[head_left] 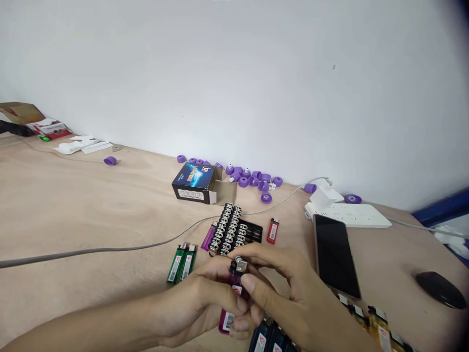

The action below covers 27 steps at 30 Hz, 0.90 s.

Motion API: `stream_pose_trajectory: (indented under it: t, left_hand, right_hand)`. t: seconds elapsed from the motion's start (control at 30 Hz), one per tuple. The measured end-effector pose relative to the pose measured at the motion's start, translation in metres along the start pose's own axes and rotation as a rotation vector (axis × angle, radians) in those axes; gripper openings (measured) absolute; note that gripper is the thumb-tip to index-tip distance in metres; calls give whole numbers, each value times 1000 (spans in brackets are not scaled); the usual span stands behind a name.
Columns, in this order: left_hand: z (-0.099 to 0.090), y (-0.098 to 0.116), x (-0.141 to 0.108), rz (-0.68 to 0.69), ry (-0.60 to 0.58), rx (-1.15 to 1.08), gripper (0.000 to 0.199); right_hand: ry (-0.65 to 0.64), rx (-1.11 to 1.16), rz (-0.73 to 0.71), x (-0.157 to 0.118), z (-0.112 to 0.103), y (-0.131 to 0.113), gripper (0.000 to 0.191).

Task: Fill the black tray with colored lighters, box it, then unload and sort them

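A purple lighter [227, 321] with a metal hood is held upright between my two hands. My left hand [205, 293] is closed around its body, the thumb lying across the label. On the right side of the lighter's top, the thumb and fingers of my right hand [296, 288] press in. Just beyond my fingers sits a black tray [257, 230] with rows of lighter tops [230, 227] standing in it. Two green lighters [182, 264] lie left of it, another purple lighter [208, 237] against its side, a red lighter [272, 231] to its right.
Dark blue lighters [267, 337] and yellow lighters [379, 325] lie near the front edge. A printed box [194, 183] and purple caps [252, 178] stand by the wall. A phone [335, 254] leans on a power strip [351, 215]; a grey cable [146, 247] crosses the table.
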<state>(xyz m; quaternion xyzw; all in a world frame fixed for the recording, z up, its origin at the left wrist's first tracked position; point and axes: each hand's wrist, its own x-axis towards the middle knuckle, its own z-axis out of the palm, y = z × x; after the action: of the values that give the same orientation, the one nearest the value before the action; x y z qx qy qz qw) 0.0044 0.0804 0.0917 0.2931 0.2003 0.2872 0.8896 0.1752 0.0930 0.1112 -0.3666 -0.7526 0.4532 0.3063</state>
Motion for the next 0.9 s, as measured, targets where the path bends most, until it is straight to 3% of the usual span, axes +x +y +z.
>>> stream_pose_trajectory:
  t: [0.1, 0.2, 0.3, 0.4, 0.47, 0.6, 0.9]
  left_hand:
    - [-3, 0, 3, 19, 16, 89, 8]
    - [-9, 4, 4, 116, 103, 402, 5]
    - [-18, 14, 3, 371, 283, 977, 14]
    - [-30, 22, 4, 610, 412, 1605, 28]
    - [-39, 24, 7, 628, 380, 1874, 35]
    - [-54, 18, 10, 510, 261, 2114, 42]
    - [-52, 17, 10, 371, 276, 2144, 43]
  right_hand:
    - [81, -85, -16, 0, 5, 2, 19]
    - [290, -126, -44, 2, -5, 6, 9]
    - [521, -103, 7, 10, -25, 23, 12]
    - [626, -170, 68, 22, -40, 54, 20]
    - [613, -198, 97, 29, -40, 75, 19]
    - [490, -235, 90, 37, -26, 97, 14]
    - [331, -331, 9, 38, -6, 105, 18]
